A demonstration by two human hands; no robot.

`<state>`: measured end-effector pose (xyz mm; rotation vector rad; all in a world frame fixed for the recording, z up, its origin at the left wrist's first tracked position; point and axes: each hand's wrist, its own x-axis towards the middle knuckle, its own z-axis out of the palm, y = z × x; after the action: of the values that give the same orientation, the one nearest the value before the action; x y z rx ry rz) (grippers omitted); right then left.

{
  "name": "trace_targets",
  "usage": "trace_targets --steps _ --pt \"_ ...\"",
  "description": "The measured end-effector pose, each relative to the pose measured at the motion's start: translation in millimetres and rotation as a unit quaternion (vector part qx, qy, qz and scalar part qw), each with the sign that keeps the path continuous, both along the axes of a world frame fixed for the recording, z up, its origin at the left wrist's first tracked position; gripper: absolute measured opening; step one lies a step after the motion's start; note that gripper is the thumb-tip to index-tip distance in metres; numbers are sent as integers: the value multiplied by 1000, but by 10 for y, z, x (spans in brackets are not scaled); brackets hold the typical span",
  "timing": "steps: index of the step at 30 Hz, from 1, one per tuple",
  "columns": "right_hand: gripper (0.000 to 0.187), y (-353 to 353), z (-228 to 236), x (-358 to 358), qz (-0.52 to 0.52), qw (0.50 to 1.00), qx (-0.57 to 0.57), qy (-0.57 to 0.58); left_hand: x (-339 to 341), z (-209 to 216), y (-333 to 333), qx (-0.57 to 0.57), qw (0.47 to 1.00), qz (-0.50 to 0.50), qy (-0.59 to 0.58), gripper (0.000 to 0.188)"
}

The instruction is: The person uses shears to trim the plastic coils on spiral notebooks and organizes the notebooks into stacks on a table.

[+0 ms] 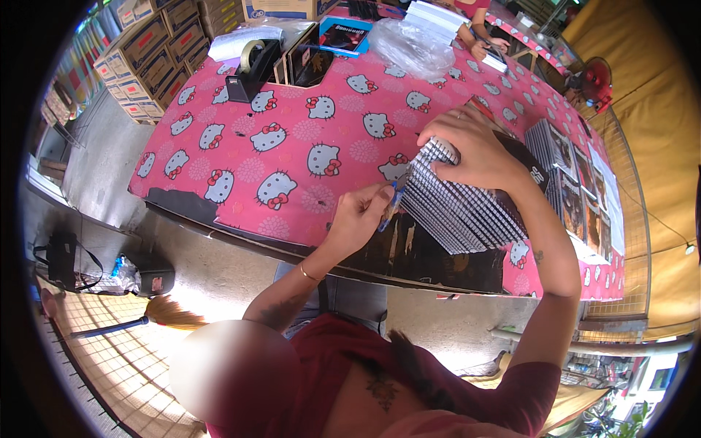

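Observation:
A stack of spiral-bound notebooks (467, 212) stands near the table's front edge, its rows of coil binding facing me. My right hand (475, 146) grips the top of the stack, thumb on the coil side and fingers over the far side. At the stack's left end, my left hand (363, 212) is closed around a small blue-handled hand tool (392, 206). The tool's tip is up close to the coil ends; its exact kind is mostly hidden by my fingers.
More spiral-bound notebooks (566, 175) lie to the right. A tape dispenser (252, 69), a clear plastic bag (412, 51) and a blue book (343, 36) are at the back. Across the table, another person's hand (480, 50) works. Stacked cartons (150, 62) stand at left.

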<state>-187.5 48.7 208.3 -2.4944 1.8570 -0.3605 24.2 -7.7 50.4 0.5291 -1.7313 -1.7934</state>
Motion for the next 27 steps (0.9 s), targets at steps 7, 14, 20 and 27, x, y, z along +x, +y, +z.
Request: trace_targets --steps 7,14,20,27 --pt "34 1 32 15 1 1000 2 -1 -1 96 -67 27 999 -8 -35 38" --pt "32 4 18 -1 -4 1000 7 -5 39 243 64 -311 939 131 -68 37" --pt "32 14 29 9 -9 1000 18 -12 -9 40 -38 252 967 -40 13 38" --pt "33 1 22 -11 -9 1000 19 -8 -30 195 105 -390 899 196 -41 28"
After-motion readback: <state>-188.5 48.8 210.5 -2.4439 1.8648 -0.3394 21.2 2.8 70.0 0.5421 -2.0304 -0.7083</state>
